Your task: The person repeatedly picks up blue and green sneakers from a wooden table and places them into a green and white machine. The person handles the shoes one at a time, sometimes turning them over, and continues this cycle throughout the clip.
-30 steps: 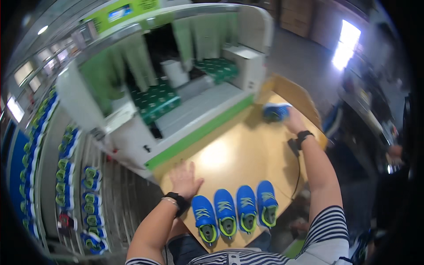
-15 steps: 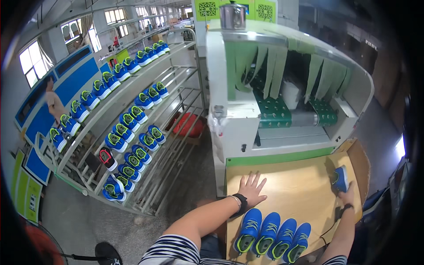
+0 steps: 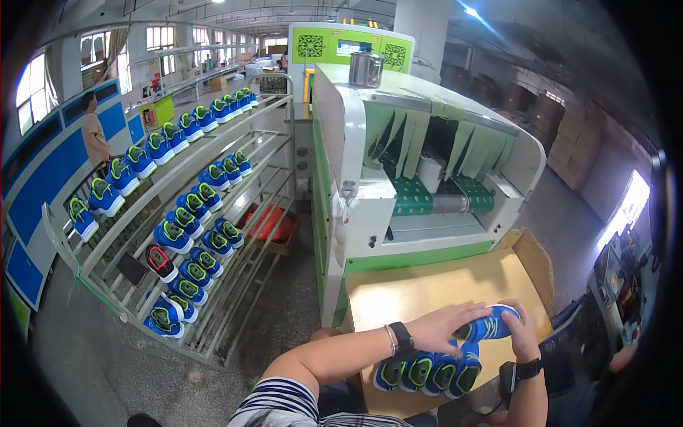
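A blue sneaker (image 3: 496, 324) with a lime-green lining and white sole is held on its side above the tabletop. My right hand (image 3: 524, 333) grips it around the toe end and sole. At the opposite end, my left hand (image 3: 454, 325) has its fingers along the shoe by the collar; part of its grip is hidden. Just below, several matching blue sneakers (image 3: 418, 373) stand side by side on the wooden table (image 3: 388, 288), heels toward me. My left forearm and hand cover some of their toes.
A machine (image 3: 427, 107) with a green conveyor belt (image 3: 413, 192) and hanging strips stands behind the table. A cardboard panel (image 3: 535, 263) edges its right side. To the left, a metal rack (image 3: 235, 302) carries rows of blue sneakers and one black-and-red shoe (image 3: 161, 263). A person (image 3: 94, 132) stands beyond.
My right hand has brought the sneaker from the table's right side toward me. My left hand, spread on the tabletop before, has moved right onto it. The view has shifted.
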Available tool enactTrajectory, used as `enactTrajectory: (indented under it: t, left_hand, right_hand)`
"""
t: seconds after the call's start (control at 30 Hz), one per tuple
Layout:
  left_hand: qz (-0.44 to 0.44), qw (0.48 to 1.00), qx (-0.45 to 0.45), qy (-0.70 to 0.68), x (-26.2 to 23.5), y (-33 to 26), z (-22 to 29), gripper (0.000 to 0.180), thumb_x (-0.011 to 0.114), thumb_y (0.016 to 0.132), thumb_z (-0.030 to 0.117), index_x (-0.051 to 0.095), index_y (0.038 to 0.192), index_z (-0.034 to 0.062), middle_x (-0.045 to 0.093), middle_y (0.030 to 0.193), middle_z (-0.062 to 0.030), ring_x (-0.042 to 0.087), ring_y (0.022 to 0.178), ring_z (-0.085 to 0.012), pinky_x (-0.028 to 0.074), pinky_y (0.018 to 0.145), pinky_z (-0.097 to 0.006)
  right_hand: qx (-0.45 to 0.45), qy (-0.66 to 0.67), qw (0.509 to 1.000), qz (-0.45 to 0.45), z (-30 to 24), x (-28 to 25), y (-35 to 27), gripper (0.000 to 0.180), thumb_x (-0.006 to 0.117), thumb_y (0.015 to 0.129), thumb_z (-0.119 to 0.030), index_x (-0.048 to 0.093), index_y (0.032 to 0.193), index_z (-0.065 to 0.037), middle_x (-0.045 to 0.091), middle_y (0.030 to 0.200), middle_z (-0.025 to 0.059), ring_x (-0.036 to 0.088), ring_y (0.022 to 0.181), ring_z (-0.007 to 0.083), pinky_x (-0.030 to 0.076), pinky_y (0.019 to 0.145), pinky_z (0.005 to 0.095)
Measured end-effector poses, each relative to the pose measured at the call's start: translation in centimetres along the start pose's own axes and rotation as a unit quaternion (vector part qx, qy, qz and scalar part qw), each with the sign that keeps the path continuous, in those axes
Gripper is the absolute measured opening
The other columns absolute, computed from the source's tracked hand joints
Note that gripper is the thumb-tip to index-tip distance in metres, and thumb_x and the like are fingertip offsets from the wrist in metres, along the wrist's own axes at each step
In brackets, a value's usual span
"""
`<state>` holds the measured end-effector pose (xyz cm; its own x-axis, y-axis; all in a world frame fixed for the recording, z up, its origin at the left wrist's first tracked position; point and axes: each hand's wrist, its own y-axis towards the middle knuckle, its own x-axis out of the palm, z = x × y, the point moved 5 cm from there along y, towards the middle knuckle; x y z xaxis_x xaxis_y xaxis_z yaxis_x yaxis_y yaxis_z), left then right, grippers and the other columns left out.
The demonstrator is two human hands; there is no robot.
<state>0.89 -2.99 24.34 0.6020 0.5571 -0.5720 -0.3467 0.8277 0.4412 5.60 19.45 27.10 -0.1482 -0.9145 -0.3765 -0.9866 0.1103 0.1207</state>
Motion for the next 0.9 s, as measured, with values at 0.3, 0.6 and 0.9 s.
enactTrajectory:
  t: [0.3,0.6,0.9]
  left_hand:
    - [0.385,0.922,-0.033,-0.027,-9.0,4.3,-2.8,0.075,0.074,0.085,0.003,0.036,0.149,0.0106,0.049,0.144,-0.0175,0.048,0.135,-0.0287,0.040,0.112,-0.039]
    - [0.570,0.716,-0.344,0.211,-26.7,6.2,-17.4,0.094,0.071,0.081,0.032,0.022,0.153,-0.0056,0.029,0.155,-0.0321,0.033,0.143,-0.0451,0.030,0.118,-0.048]
    - [0.039,0.900,-0.315,0.299,-7.8,-3.6,-14.2,0.085,0.069,0.087,0.031,0.026,0.158,0.0110,0.012,0.165,-0.0248,0.007,0.153,-0.0443,0.013,0.119,-0.066]
  right_hand:
    - [0.080,-0.111,0.990,0.032,5.3,2.6,-7.7,0.071,0.074,0.089,-0.019,0.039,0.149,-0.003,0.049,0.144,0.0185,0.047,0.134,0.0326,0.039,0.110,0.0443]
    - [0.062,-0.129,0.978,0.155,11.4,8.1,-13.7,0.097,0.081,0.071,-0.006,0.025,0.149,-0.001,0.034,0.148,0.0253,0.036,0.141,0.0383,0.032,0.117,0.0434]
    - [-0.088,-0.041,0.978,0.185,5.6,-0.4,4.0,0.061,0.079,0.081,-0.016,0.046,0.131,-0.003,0.057,0.119,0.0138,0.057,0.116,0.0244,0.045,0.102,0.0374]
